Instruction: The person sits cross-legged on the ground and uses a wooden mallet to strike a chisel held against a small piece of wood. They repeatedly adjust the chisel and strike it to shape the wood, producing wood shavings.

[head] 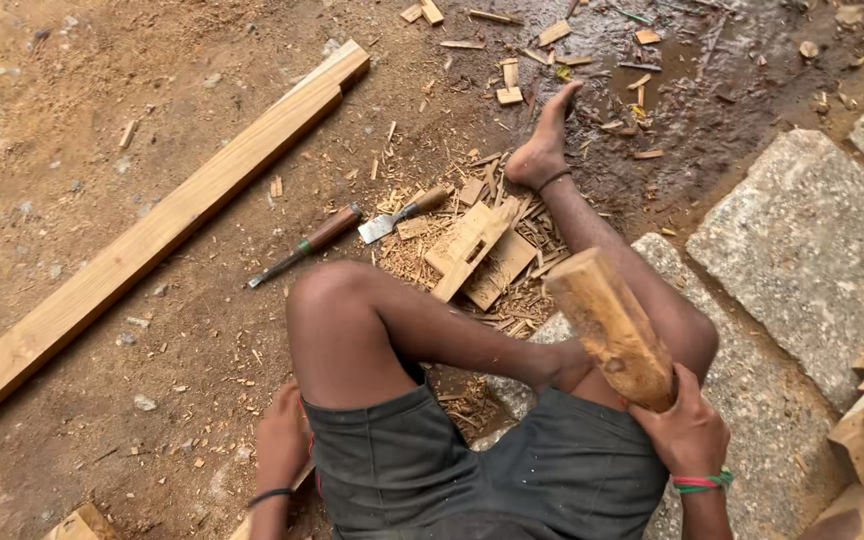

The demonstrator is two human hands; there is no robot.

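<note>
Gripped tight in the right hand, a thick wooden mallet slants up and left from the fist, its long axis pointing toward the notched wooden workpiece lying ahead on a heap of wood chips on the ground. Left of that piece lie a flat chisel and a brown-handled chisel, both apart from either hand. Down beside the hip, the left hand rests on the dirt; its fingers are hidden, so its grip cannot be told. A long timber beam runs diagonally toward the ground's left edge. No containers are visible.
</note>
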